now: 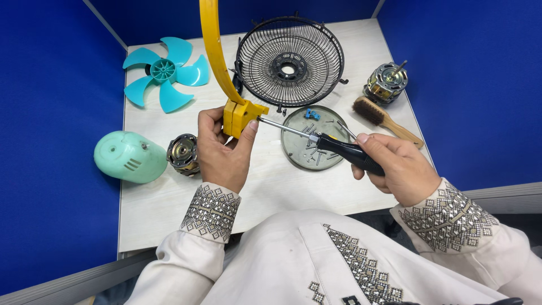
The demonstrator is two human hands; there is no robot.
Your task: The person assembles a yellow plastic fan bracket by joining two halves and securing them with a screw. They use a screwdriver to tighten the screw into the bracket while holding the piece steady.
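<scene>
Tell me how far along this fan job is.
Looks done: blade, grille, green housing and two motors lie apart on the table. In hand: left hand grips the yellow ring's clamp; right hand holds a screwdriver to it. Left: loose screws in the tray.

The person is wearing a cream garment with long sleeves. Geometric beaded embroidery is running around both cuffs and down the chest panel at lower centre of the frame.
</scene>
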